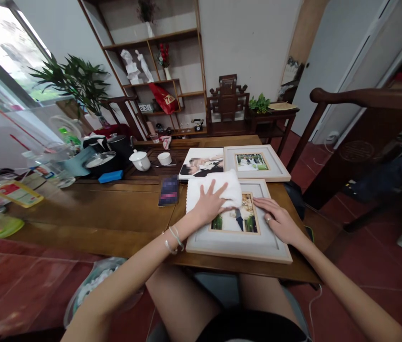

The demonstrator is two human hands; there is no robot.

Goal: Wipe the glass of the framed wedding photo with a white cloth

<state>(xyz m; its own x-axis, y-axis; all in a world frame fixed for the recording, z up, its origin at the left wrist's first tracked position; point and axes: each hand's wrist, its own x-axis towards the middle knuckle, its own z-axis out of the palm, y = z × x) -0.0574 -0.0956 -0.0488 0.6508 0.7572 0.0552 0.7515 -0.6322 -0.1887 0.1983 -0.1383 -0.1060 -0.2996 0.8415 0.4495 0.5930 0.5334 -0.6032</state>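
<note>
My left hand (211,202) lies spread on a white cloth (232,186), pressing it flat over the upper left of a framed photo (238,254) near the table's front edge. The cloth hides part of the picture and the frame's top left corner. My right hand (275,218) rests with its fingers stretched out on the right side of the same frame, fingertips at the picture's edge. Just behind lie a second pale wooden frame (281,166) with an outdoor photo and, left of it, a white-edged photo panel (204,156).
Left of the cloth lies a dark blue-purple booklet (168,191). Farther left stand a white lidded cup (139,160), a small white bowl (164,158), a blue block (110,176), a dark kettle (119,145) and several bottles. A wooden chair (361,142) stands at the right.
</note>
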